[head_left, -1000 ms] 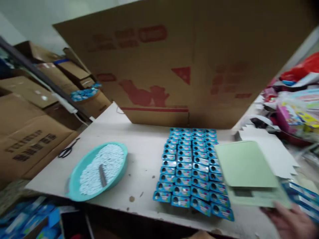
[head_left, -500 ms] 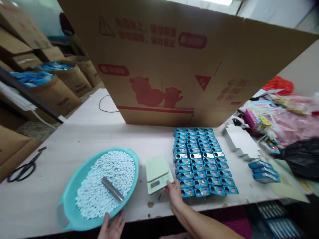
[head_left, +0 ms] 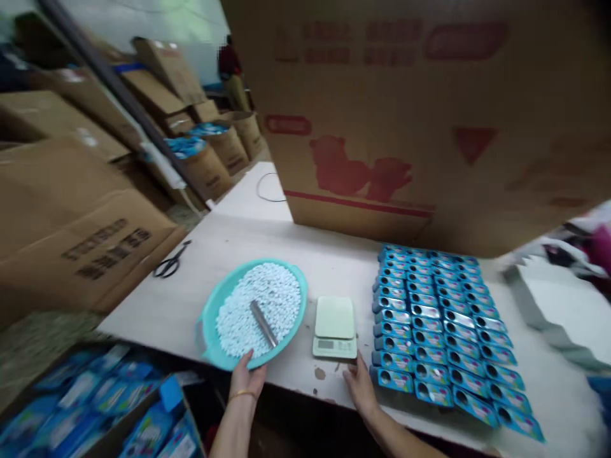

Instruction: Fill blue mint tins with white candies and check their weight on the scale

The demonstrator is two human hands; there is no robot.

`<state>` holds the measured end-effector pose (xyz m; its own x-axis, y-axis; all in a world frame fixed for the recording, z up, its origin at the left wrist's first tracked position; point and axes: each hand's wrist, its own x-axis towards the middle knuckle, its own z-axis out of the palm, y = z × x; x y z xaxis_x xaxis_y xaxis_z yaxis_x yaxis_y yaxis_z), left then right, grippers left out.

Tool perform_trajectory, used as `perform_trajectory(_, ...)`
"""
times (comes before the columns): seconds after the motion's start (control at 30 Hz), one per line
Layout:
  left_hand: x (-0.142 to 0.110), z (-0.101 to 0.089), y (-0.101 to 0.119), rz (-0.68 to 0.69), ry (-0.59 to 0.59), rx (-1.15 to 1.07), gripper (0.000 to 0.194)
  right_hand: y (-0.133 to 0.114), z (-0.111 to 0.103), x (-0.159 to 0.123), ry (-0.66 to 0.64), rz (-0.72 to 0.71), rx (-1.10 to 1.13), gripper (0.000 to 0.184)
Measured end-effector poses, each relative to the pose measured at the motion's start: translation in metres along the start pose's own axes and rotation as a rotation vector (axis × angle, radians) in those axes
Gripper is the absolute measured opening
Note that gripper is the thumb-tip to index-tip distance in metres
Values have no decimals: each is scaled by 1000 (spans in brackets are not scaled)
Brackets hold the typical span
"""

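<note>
A turquoise basin point(head_left: 208, 318) full of small pale-blue pieces like candies point(head_left: 238, 312) stands on the table, with a metal tube-like scoop point(head_left: 263, 324) lying on top. My left hand point(head_left: 248, 381) grips its near rim, thumb up over the edge and the other fingers partly hidden underneath. To the basin's right is a pale green kitchen scale point(head_left: 335, 318) with a bare platform. At the scale's near right corner is my right hand point(head_left: 360, 385), fingers apart, one fingertip against the corner. Close rows of small blue boxes with round holes point(head_left: 432, 343) stand right of that hand.
A big cardboard sheet point(head_left: 353, 114) rises behind the table point(head_left: 167, 312). Scissors point(head_left: 169, 264) lie at the left, and a stack of white card point(head_left: 563, 305) at the right. Below the left edge is a carton of blue packets point(head_left: 95, 401). A person point(head_left: 231, 70) stands far back.
My view has swung left, so the table's things appear farther right. The scale has turned squarer to me, and my right thumb has come off it. My left hand still holds the basin's rim.
</note>
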<state>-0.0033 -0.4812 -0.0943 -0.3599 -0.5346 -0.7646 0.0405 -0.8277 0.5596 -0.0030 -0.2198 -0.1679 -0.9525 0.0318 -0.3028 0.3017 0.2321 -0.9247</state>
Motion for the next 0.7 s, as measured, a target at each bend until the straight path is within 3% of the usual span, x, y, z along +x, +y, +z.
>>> perform_trajectory(0.13, 15, 12, 16, 79, 105, -36, 45, 16, -9, -4, -102, -45, -115, 65)
perform_trajectory(0.3, 43, 17, 55, 85, 120, 18, 41, 5, -3, 16, -204, -102, -276, 65)
perform_trajectory(0.5, 58, 7, 75, 90, 27, 154, 26, -22, 4, 32, -126, -53, -517, 55)
perform_trajectory(0.6, 57, 4, 75, 86, -19, 181, 27, -38, 7, 19, -87, -186, -689, 43)
perform_trajectory(0.7, 57, 4, 75, 65, -33, 191, 28, -55, 16, 11, -215, -356, -949, 39)
